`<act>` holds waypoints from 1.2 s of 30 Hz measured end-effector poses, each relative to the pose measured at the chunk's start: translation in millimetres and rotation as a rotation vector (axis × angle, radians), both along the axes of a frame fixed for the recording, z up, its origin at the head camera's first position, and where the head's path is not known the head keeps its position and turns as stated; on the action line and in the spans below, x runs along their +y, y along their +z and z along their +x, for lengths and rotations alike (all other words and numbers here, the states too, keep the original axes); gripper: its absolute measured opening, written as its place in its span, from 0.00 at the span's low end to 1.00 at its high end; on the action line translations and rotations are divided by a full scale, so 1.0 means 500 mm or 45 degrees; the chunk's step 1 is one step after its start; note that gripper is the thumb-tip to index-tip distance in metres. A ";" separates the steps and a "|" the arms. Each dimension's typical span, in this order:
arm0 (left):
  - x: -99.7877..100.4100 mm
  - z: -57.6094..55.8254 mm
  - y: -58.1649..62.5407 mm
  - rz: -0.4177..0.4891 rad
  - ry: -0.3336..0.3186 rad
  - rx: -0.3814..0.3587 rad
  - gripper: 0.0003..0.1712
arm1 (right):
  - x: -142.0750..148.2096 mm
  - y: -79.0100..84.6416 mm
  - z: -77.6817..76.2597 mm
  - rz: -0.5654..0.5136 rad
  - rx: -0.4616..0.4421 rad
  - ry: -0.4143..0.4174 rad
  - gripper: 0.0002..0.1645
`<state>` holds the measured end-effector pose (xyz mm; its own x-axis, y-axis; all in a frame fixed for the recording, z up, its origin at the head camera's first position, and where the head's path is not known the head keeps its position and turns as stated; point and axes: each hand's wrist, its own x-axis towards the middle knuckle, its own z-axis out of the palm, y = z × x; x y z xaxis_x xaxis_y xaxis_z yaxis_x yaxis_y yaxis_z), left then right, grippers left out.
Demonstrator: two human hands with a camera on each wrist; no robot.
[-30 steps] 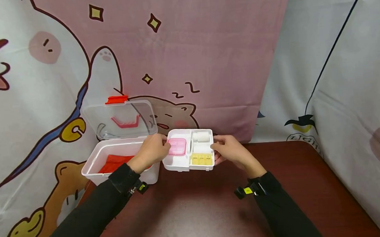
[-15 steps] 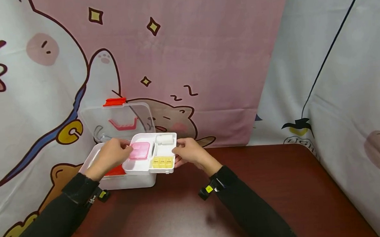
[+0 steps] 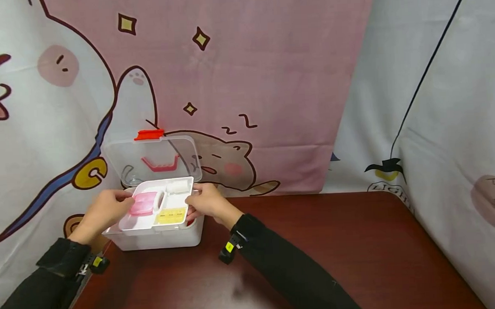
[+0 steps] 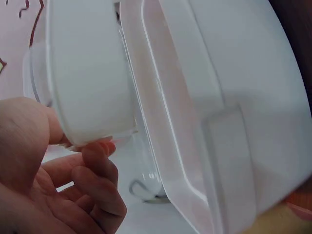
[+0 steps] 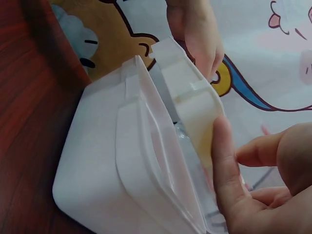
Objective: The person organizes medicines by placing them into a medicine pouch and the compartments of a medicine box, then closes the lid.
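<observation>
A white tray [image 3: 139,222] with a raised middle handle [image 3: 158,200], a pink lidded section [image 3: 143,204] and a yellow lidded section [image 3: 171,216] is held over the white storage box [image 3: 164,240]. My left hand [image 3: 103,214] pinches its left end, while my right hand [image 3: 210,203] grips the right end. Both wrist views show a gap between the tray [image 5: 192,100] and the box rim [image 5: 151,146]. Most of the box's inside is hidden under the tray; a bit of red shows near the right fingers.
The clear box lid [image 3: 121,156] stands raised behind, with a red latch [image 3: 149,134] on top and a pink handle [image 3: 162,167]. A brown table [image 3: 319,244] extends to the right. Printed cloth [image 3: 278,101] hangs close behind the box.
Both hands have carried the tray leftward, from beside the box to over it. The red cloth-like thing inside the box, visible before, is now nearly all covered.
</observation>
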<state>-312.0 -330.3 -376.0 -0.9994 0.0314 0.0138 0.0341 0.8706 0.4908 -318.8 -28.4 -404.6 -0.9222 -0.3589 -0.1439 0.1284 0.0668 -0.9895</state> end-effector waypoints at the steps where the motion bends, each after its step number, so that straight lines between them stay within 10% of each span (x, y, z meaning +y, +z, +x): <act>1: -0.011 -0.001 -0.001 -0.004 0.001 0.008 0.30 | -0.010 0.001 0.000 -0.007 0.003 -0.005 0.36; 36: -0.125 -0.043 -0.032 -0.089 0.029 0.015 0.28 | -0.151 -0.034 -0.034 -0.091 0.039 -0.013 0.43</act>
<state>-333.7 -392.6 -392.0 -0.9997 0.0100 0.0242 0.0194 0.9032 0.4287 -336.0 -103.8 -421.5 -0.9295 -0.3579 -0.0895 0.0980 -0.0056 -0.9952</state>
